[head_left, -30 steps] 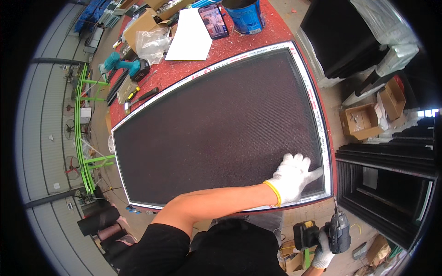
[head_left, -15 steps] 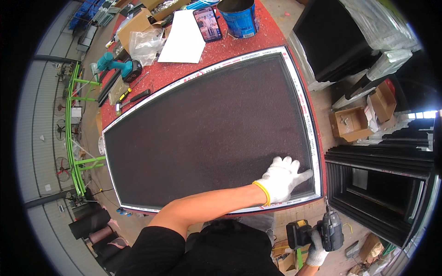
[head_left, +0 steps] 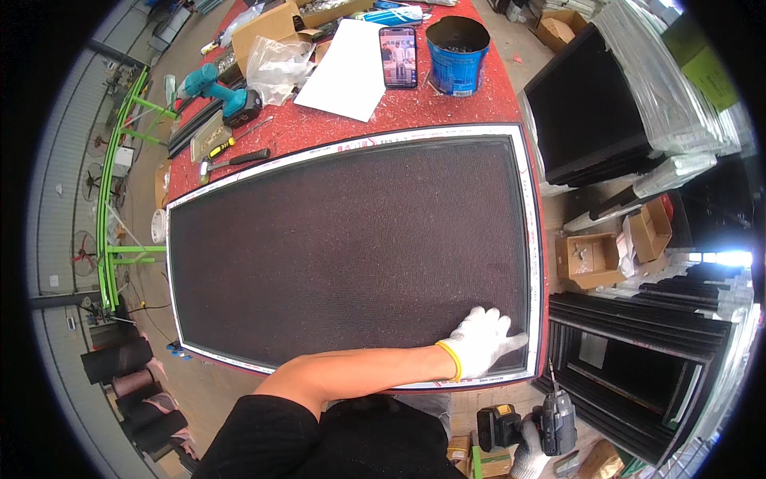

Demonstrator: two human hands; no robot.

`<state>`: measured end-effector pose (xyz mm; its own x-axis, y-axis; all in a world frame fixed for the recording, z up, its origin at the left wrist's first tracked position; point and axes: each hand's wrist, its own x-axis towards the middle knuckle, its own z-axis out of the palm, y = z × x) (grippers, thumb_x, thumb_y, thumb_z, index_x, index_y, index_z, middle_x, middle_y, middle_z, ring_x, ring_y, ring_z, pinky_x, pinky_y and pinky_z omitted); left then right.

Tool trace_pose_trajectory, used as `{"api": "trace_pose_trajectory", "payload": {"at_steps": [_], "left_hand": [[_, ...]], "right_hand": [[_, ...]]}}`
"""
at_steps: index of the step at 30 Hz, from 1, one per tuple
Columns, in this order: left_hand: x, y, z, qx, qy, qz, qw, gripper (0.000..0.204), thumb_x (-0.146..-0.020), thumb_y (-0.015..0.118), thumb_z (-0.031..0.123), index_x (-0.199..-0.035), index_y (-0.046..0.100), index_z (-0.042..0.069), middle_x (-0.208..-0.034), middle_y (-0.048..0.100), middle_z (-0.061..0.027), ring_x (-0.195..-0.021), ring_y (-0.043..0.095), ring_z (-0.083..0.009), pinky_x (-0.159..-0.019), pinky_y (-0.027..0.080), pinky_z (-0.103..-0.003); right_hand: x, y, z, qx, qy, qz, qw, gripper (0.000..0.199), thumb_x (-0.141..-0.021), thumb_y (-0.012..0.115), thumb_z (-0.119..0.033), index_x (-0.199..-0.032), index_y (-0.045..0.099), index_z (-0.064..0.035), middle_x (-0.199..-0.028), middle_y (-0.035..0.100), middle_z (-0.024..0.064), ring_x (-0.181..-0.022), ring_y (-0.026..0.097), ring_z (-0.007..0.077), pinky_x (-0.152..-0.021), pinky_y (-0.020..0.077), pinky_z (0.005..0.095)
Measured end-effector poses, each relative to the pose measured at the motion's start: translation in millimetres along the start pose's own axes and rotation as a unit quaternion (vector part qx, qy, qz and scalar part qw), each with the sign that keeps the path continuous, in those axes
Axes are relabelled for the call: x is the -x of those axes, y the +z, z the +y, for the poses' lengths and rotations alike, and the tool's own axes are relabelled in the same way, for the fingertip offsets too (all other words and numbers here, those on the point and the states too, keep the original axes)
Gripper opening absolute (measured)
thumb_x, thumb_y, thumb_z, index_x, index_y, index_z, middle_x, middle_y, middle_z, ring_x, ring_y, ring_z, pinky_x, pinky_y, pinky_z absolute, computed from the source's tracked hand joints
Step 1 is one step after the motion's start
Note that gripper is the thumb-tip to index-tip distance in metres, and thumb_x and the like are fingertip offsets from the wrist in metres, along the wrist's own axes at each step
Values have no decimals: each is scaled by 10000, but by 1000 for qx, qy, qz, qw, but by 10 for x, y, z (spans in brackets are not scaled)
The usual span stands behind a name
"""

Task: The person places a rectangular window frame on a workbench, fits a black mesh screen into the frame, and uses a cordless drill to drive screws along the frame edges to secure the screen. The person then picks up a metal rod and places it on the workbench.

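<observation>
My left hand (head_left: pixel 483 342), gloved in white, lies flat and spread on the dark mesh of the screen frame (head_left: pixel 351 247), near its lower right corner; its grip is unclenched, holding nothing. The frame covers most of the red tabletop (head_left: pixel 399 108). My right hand (head_left: pixel 531 447) hangs low past the edge, its grip closed around the cordless drill (head_left: pixel 531 427). I judge firm, even pressure near the corner best, keeping the frame from sliding. The drill's bit is hard to make out.
</observation>
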<state>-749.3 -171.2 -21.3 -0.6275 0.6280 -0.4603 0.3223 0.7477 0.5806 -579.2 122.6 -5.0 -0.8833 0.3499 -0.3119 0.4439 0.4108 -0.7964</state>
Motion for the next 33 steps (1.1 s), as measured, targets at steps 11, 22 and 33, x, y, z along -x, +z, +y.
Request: {"api": "trace_pose_trajectory", "payload": {"at_steps": [11, 22, 33], "left_hand": [[-43, 190, -14, 4, 2, 64, 998, 664, -1039, 621, 146, -1695, 558, 229, -1174, 643, -141, -1122, 630, -319, -985, 487, -470], [-25, 161, 11, -27, 7, 59, 998, 631, -1057, 595, 176, -1686, 567, 222, -1138, 632, -129, -1090, 620, -310, -913, 466, -457], [-14, 130, 11, -15, 9, 59, 998, 663, -1017, 641, 142, -1673, 587, 226, -1159, 636, -141, -1086, 623, -321, -930, 474, -462]], "right_hand": [[-321, 54, -341, -102, 37, 3, 994, 521, -780, 831, 29, -1293, 746, 1, -1054, 754, 92, -910, 715, 203, -806, 620, 350], [-62, 98, -353, -147, 52, 20, 988, 525, -792, 841, 18, -1307, 741, -2, -1090, 761, 96, -932, 718, 206, -815, 623, 359], [-59, 65, -320, -85, 38, -15, 996, 451, -807, 850, 7, -1250, 767, -18, -1088, 769, 83, -943, 718, 196, -846, 619, 362]]}}
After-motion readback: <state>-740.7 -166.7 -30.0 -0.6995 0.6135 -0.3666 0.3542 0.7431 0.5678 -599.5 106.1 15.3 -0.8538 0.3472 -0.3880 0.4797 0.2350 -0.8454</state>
